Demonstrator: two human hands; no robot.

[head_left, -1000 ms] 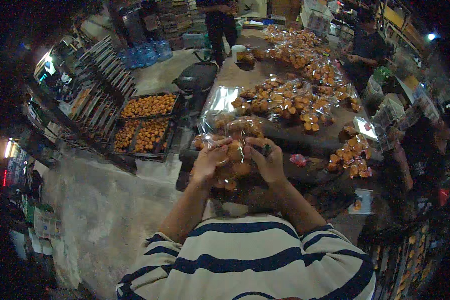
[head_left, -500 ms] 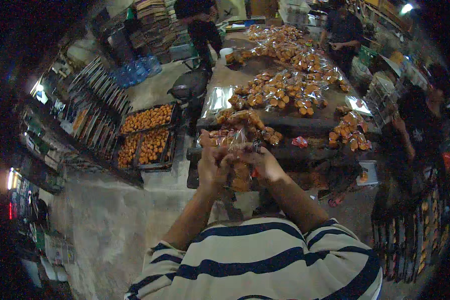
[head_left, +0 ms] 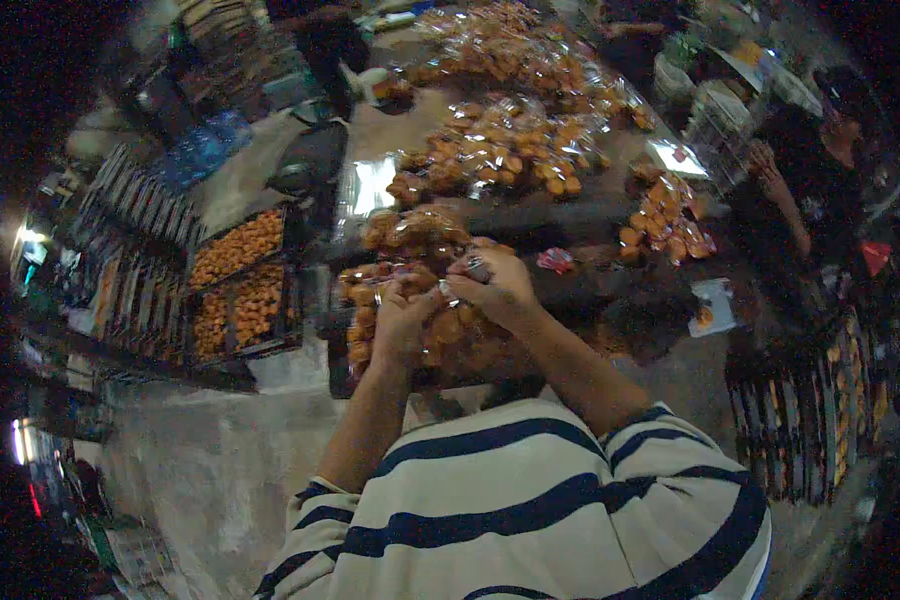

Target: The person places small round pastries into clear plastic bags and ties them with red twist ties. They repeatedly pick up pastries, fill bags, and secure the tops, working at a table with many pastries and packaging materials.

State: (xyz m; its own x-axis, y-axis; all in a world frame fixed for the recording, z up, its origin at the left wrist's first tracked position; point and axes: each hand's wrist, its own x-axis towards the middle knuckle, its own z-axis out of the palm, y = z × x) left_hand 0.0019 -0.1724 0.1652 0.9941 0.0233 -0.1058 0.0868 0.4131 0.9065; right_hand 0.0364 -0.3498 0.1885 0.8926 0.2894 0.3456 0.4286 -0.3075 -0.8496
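At the near edge of the table, my left hand (head_left: 405,310) pinches the gathered top of a clear bag of round golden-brown baked pieces (head_left: 450,330). My right hand (head_left: 500,285) is closed beside it, thumb toward the left fingertips, gripping a small dark object (head_left: 478,268) that I cannot make out clearly. A small pale bit shows between the two thumbs. More filled bags (head_left: 415,230) lie just beyond and left of my hands, and a pink packet (head_left: 555,261) lies to the right.
Bagged pieces (head_left: 500,150) are heaped along the table (head_left: 410,120), with another pile (head_left: 660,225) at right. Trays of loose pieces (head_left: 240,250) and racks (head_left: 140,200) stand at left, another rack (head_left: 790,420) at lower right. Co-workers (head_left: 810,180) are at the right and far left end.
The view has shifted and tilted. My hands have closed in around the bag's top, and a small dark object now shows in my right hand. The co-worker at far right has raised an arm.
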